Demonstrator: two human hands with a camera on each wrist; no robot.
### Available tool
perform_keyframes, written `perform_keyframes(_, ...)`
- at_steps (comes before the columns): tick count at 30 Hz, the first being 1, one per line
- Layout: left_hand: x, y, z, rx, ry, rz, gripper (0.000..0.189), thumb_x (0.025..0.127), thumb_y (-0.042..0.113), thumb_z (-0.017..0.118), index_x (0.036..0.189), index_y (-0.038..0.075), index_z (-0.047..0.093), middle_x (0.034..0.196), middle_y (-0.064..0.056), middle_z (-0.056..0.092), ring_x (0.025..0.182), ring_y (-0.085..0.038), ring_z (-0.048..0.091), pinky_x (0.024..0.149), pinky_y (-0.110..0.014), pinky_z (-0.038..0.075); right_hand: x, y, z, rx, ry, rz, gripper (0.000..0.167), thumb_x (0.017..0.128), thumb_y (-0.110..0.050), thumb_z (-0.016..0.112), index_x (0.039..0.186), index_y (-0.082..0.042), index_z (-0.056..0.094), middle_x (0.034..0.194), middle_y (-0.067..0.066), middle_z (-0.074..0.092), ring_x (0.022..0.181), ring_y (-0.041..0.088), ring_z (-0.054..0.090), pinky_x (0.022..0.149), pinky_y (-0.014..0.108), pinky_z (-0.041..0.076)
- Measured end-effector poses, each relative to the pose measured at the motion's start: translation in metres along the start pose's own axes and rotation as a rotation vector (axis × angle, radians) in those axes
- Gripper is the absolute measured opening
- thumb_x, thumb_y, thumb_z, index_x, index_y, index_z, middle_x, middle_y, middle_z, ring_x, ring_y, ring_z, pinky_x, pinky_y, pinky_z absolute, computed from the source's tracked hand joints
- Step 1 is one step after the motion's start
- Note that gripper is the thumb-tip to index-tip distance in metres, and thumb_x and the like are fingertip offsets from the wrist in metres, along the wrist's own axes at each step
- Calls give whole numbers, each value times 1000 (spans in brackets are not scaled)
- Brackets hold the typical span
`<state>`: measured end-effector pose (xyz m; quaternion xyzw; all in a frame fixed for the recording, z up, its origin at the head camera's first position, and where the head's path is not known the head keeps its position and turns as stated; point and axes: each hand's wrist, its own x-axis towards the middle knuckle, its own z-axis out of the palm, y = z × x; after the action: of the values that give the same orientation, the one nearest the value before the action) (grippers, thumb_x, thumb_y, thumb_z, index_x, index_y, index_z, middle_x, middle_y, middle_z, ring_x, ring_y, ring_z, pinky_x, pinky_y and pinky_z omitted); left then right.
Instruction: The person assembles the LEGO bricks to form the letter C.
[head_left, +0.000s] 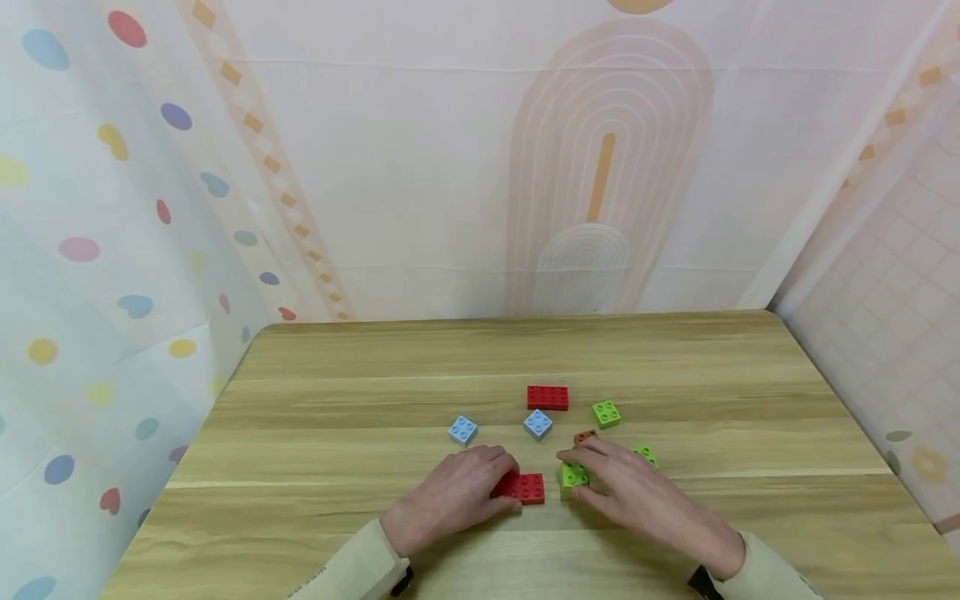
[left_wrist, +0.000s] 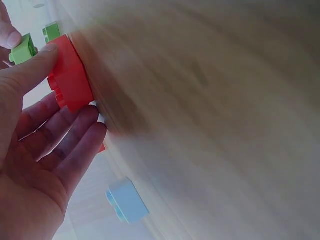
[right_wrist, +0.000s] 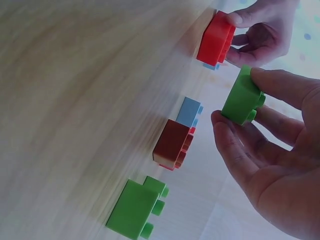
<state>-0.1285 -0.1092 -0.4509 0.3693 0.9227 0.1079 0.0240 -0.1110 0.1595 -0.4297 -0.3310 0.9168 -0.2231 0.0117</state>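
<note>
Left hand (head_left: 456,492) pinches red brick (head_left: 532,489), right hand (head_left: 636,493) pinches green brick (head_left: 573,476) just right of it, clearance over table (head_left: 337,442) hard to judge; a low forward sweep could knock the brown brick (head_left: 584,436) just beyond the right hand.

This seems to be a small play corner in the style of a child's room; whether it belongs to a home or to a studio, I cannot tell. Behind the far edge of the wood-grain counter (head_left: 360,383) hangs a pale cloth (head_left: 405,167), printed with a pink arch (head_left: 551,158). Along the left edge, a second cloth (head_left: 78,208) carries coloured dots and hearts; beyond the right edge, a third cloth (head_left: 885,308) shows grid lines. Studded toy bricks (head_left: 547,397) lie near the counter's middle.
</note>
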Motion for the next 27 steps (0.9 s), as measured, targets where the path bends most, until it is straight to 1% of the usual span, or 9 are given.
perform_keyframes(5, -4, -4, -2, -56, -37, -8, 44, 90, 46, 79, 117, 13, 72, 103, 5, 68, 90, -5, 62, 79, -23, 55, 4, -4, 1, 13, -18, 29, 41, 91, -17, 80, 129, -6, 69, 125, 9, 68, 113, 27, 65, 89, 47, 58)
perform_keyframes(9, -7, -6, -4, -89, -65, 13, 44, 90, 40, 81, 123, 12, 71, 109, 4, 68, 96, -5, 62, 85, -24, 55, 8, -7, 3, 38, -35, 39, 39, 91, -17, 80, 126, -4, 70, 123, 11, 70, 111, 27, 66, 89, 47, 58)
perform_keyframes(14, -11, -9, -6, -108, -76, 34, 43, 92, 37, 80, 126, 12, 70, 115, 3, 68, 104, -6, 62, 92, -27, 55, 12, -10, 6, 54, -48, 27, 37, 91, -18, 80, 124, -4, 70, 122, 10, 70, 112, 28, 67, 91, 48, 57)
perform_keyframes(19, -13, -12, -6, -120, -77, 54, 40, 94, 34, 79, 126, 12, 70, 116, 5, 68, 105, -5, 61, 93, -26, 54, 16, -12, 9, 60, -58, 36, 36, 92, -19, 80, 124, -6, 71, 124, 7, 71, 117, 28, 65, 95, 50, 56)
perform_keyframes(24, -14, -13, -6, -134, -73, 72, 36, 96, 30, 77, 127, 11, 69, 117, 5, 68, 106, -4, 61, 93, -26, 53, 20, -13, 13, 56, -57, 19, 35, 92, -19, 81, 123, -7, 71, 122, 5, 72, 115, 26, 66, 93, 46, 57)
perform_keyframes(27, -15, -13, -6, -132, -69, 77, 36, 97, 29, 76, 127, 11, 69, 117, 5, 68, 106, -4, 61, 93, -25, 53, 22, -14, 14, 54, -54, 9, 35, 91, -20, 81, 123, -8, 72, 122, 5, 72, 115, 26, 66, 93, 46, 57)
